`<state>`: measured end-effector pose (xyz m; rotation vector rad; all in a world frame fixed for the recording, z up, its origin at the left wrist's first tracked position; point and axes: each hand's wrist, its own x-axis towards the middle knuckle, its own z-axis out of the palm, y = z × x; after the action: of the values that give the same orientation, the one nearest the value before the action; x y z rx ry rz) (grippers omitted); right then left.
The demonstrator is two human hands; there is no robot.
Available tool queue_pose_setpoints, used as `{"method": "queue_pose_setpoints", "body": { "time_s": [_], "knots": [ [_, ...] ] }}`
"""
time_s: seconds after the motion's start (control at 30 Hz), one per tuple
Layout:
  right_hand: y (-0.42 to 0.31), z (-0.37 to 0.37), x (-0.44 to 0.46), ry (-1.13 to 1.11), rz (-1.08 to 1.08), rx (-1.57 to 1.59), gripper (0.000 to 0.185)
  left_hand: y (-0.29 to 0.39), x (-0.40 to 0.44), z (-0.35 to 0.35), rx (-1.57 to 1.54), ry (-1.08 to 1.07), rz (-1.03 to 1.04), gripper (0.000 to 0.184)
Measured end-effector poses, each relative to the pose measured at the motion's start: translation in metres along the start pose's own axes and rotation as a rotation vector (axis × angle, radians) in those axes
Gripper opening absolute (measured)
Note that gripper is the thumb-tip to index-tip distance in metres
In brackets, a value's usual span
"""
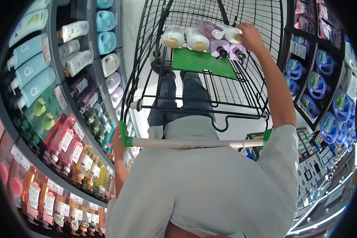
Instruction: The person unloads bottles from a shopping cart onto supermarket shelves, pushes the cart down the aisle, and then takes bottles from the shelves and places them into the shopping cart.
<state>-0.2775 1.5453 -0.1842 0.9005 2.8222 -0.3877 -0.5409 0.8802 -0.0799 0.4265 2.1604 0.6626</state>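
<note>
Inside the black wire cart (178, 102), several bottles stand or lie together at the far end. My right hand (249, 36) reaches over the cart's right side and is closed on a white bottle (231, 35) with a tan cap. Beside it are purple pump bottles (219, 47) and two white bottles (173, 36) with tan caps. A green panel (202, 62) lies just nearer to me. My left hand (118, 139) is at the left end of the cart's handle bar (174, 143); its fingers are mostly hidden behind the green end piece.
Shelves with shampoo and body-wash bottles (36, 89) run along the left. On the right, shelves hold blue detergent jugs (317, 85) and pink packs (328, 33). My legs (196, 93) show below the cart, on a pale tiled floor.
</note>
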Motion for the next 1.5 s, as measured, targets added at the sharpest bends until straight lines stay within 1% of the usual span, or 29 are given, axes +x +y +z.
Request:
{"method": "queue_pose_setpoints", "body": {
  "time_s": [0.03, 0.07, 0.13, 0.2, 0.23, 0.3, 0.37, 0.4, 0.43, 0.5, 0.53, 0.6, 0.63, 0.7, 0.73, 0.77, 0.83, 0.87, 1.0, 1.07, 1.1, 1.17, 1.2, 1.23, 1.3, 1.4, 1.43, 1.47, 1.5],
  "knots": [
    [0.001, 0.004, 0.008, -0.062, 0.025, 0.038, 0.042, 0.009, -0.002, -0.006, 0.009, 0.055, 0.033, 0.033],
    [0.003, 0.008, 0.014, -0.124, 0.056, 0.076, 0.044, 0.028, -0.005, -0.011, 0.02, 0.051, 0.049, 0.033],
    [0.009, 0.008, 0.02, -0.043, 0.011, 0.126, 0.046, 0.091, -0.01, -0.017, -0.04, 0.256, -0.137, 0.035],
    [0.013, 0.001, 0.017, 0.019, 0.001, 0.143, 0.045, 0.152, -0.013, -0.019, -0.082, 0.647, -0.195, 0.032],
    [0.012, -0.005, 0.013, 0.074, 0.01, 0.211, 0.043, 0.193, -0.009, -0.024, -0.075, 0.652, -0.111, 0.03],
    [0.008, -0.022, 0.001, 0.129, 0.014, 0.285, 0.042, 0.254, 0.007, -0.021, -0.122, 0.592, 0.269, 0.026],
    [0.002, -0.051, -0.021, 0.149, -0.066, 0.244, 0.04, 0.313, 0.047, -0.003, -0.15, 0.27, 0.503, 0.025],
    [-0.007, -0.069, -0.034, 0.207, -0.064, 0.279, 0.04, 0.344, 0.077, 0.017, -0.112, 0.059, 0.559, 0.025],
    [-0.02, -0.086, -0.05, 0.261, -0.061, 0.315, 0.041, 0.374, 0.111, 0.042, 0.135, -0.045, 0.717, 0.025],
    [-0.042, -0.115, -0.086, 0.345, 0.026, 0.397, 0.044, 0.394, 0.189, 0.114, 0.081, -0.255, 0.888, 0.029],
    [-0.046, -0.12, -0.108, 0.349, 0.067, 0.403, 0.045, 0.382, 0.231, 0.152, 0.14, -0.349, 0.869, 0.037],
    [-0.053, -0.125, -0.156, 0.357, 0.142, 0.403, 0.047, 0.356, 0.306, 0.217, 0.362, -0.439, 0.94, 0.061],
    [-0.057, -0.126, -0.179, 0.364, 0.172, 0.395, 0.048, 0.35, 0.329, 0.239, 0.348, -0.433, 0.949, 0.061],
    [-0.062, -0.124, -0.222, 0.432, 0.223, 0.389, 0.052, 0.344, 0.368, 0.279, 0.58, -0.629, 0.744, 0.09],
    [-0.064, -0.126, -0.239, 0.432, 0.27, 0.383, 0.057, 0.339, 0.38, 0.299, 0.546, -0.624, 0.701, 0.1],
    [-0.07, -0.128, -0.254, 0.424, 0.324, 0.381, 0.062, 0.348, 0.378, 0.304, 0.469, -0.631, 0.857, 0.093],
    [-0.081, -0.127, -0.27, 0.432, 0.428, 0.383, 0.071, 0.35, 0.39, 0.314, 0.455, -0.757, 0.98, 0.085],
    [-0.086, -0.125, -0.273, 0.462, 0.446, 0.415, 0.067, 0.355, 0.394, 0.309, 0.501, -0.822, 0.997, 0.079],
    [-0.091, -0.129, -0.265, 0.471, 0.43, 0.479, 0.068, 0.359, 0.399, 0.31, 0.353, -0.754, 1.073, 0.078],
    [-0.092, -0.123, -0.254, 0.522, 0.405, 0.506, 0.065, 0.369, 0.39, 0.313, 0.381, -0.603, 1.023, 0.072],
    [-0.093, -0.119, -0.249, 0.543, 0.401, 0.522, 0.061, 0.371, 0.389, 0.319, 0.373, -0.585, 1.052, 0.072],
    [-0.096, -0.117, -0.236, 0.541, 0.355, 0.57, 0.053, 0.373, 0.384, 0.324, 0.316, -0.398, 0.895, 0.068],
    [-0.099, -0.121, -0.23, 0.552, 0.356, 0.561, 0.053, 0.378, 0.377, 0.319, 0.239, -0.346, 0.845, 0.064],
    [-0.099, -0.126, -0.222, 0.518, 0.295, 0.597, 0.05, 0.379, 0.37, 0.313, 0.235, -0.344, 0.858, 0.064],
    [-0.096, -0.134, -0.202, 0.505, 0.217, 0.615, 0.047, 0.383, 0.36, 0.296, 0.15, -0.207, 0.876, 0.059],
    [-0.1, -0.145, -0.159, 0.426, 0.153, 0.727, 0.067, 0.433, 0.296, 0.242, 0.151, -0.102, 0.924, 0.059],
    [-0.102, -0.152, -0.141, 0.421, 0.142, 0.754, 0.072, 0.454, 0.271, 0.216, 0.202, -0.064, 1.021, 0.061],
    [-0.105, -0.157, -0.126, 0.353, 0.126, 0.774, 0.087, 0.463, 0.253, 0.195, 0.17, -0.036, 1.131, 0.066],
    [-0.106, -0.168, -0.11, 0.366, 0.034, 0.787, 0.104, 0.482, 0.222, 0.164, 0.242, -0.074, 1.169, 0.069]
  ]
}}
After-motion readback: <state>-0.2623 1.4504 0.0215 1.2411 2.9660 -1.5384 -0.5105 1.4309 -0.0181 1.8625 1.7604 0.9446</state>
